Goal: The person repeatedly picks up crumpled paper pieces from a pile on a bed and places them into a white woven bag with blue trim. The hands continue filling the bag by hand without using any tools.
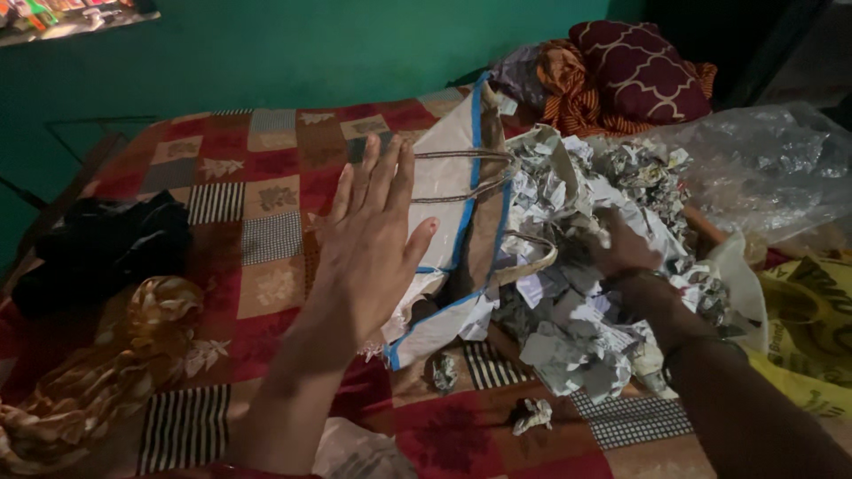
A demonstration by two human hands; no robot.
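Since the bed takes up nearly all of the view, we start with its patchwork bedspread (pixel 266 195), a soft cloth of red, tan and striped squares running back to a green wall (pixel 293 53). It gives a yielding surface, so anything pressed on it will sink a little, we judge. On it, middle right, lies the white bag with blue trim (pixel 461 177), on its side with its rope handles (pixel 461 173) slack and its mouth turned to the right, where a heap of crumpled paper (pixel 577 310) spills from it. We take the bag for thin and floppy, light, best held at the handles or the trimmed rim. The paper looks almost weightless, springy and easy to scatter; a scooping handful would hold it better than a pinch.

Our left hand (pixel 373 239) hovers flat, fingers spread wide, holding nothing, just over the bag's near face. Our right hand (pixel 626 248) is buried in the paper, and we cannot tell whether it grips any.

Room is open to the left, up to the dark clothes (pixel 98 248) and the patterned golden cloth (pixel 115 355). To the right it is crowded: a clear plastic sheet (pixel 763 168), a yellow bag (pixel 812 310), pillows (pixel 639 71) behind. Two stray paper wads (pixel 532 414) lie near the front edge.
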